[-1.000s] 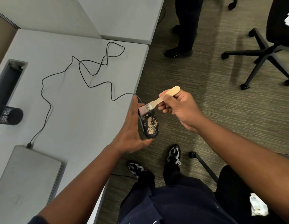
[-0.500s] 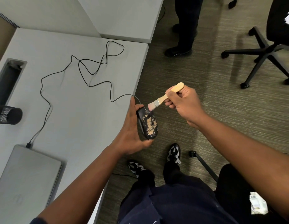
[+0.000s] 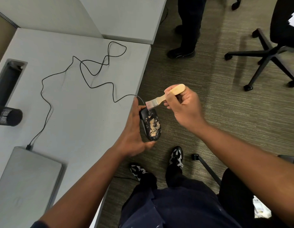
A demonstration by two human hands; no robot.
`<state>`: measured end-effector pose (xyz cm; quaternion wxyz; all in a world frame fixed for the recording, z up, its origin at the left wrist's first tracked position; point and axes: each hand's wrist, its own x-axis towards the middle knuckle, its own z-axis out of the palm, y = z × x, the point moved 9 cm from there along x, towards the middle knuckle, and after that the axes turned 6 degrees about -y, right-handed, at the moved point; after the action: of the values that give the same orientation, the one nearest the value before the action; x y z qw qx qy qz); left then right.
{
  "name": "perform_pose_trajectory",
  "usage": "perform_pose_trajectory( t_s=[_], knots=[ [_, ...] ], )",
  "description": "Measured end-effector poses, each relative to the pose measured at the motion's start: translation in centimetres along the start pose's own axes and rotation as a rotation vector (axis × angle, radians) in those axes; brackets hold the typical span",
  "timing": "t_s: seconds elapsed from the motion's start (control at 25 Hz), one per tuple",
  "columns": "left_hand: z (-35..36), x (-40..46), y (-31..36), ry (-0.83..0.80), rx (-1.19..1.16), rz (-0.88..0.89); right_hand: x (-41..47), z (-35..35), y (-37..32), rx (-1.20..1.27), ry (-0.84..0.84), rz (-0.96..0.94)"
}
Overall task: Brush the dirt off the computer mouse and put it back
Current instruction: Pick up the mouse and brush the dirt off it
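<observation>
Here, at frame centre, our left hand [image 3: 134,134] cups the mouse [image 3: 151,125] just past the worktop [image 3: 69,104] edge so dirt falls floorward; our right hand [image 3: 184,107] pinches the brush [image 3: 157,101], bristles at its front.

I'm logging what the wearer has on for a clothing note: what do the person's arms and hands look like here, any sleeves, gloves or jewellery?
Both forearms are bare, and so are the left hand and the right hand: no gloves, and no watch, ring or bracelet shows. A dark navy sleeve edge appears high on the left arm at the bottom of the frame. The right arm leaves the frame before any sleeve shows.
</observation>
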<state>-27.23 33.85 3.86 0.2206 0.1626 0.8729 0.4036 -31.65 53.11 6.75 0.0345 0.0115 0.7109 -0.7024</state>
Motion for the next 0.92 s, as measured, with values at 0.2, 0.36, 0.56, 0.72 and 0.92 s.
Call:
perform_pose_trajectory(
  t_s=[0.2, 0.36, 0.56, 0.72, 0.92],
  knots=[
    [-0.1, 0.1, 0.2, 0.006, -0.031, -0.002, -0.1, 1.0, -1.0, -0.183, -0.051, -0.088],
    [-0.1, 0.1, 0.0, 0.0, -0.025, -0.007, -0.2, 1.6, -1.2, -0.218, -0.101, -0.1],
    [-0.8, 0.2, -0.9, 0.056, 0.011, -0.041, 0.0, 0.7, -0.3, -0.21, -0.111, -0.021],
    [-1.0, 0.5, -1.2, 0.065, 0.045, -0.051, -0.1, -0.4, 0.3, -0.254, -0.113, -0.018],
    [-0.8, 0.9, -1.0, 0.045, 0.057, -0.056, -0.1, -0.4, -1.0, -0.104, -0.097, -0.104]
  ],
)
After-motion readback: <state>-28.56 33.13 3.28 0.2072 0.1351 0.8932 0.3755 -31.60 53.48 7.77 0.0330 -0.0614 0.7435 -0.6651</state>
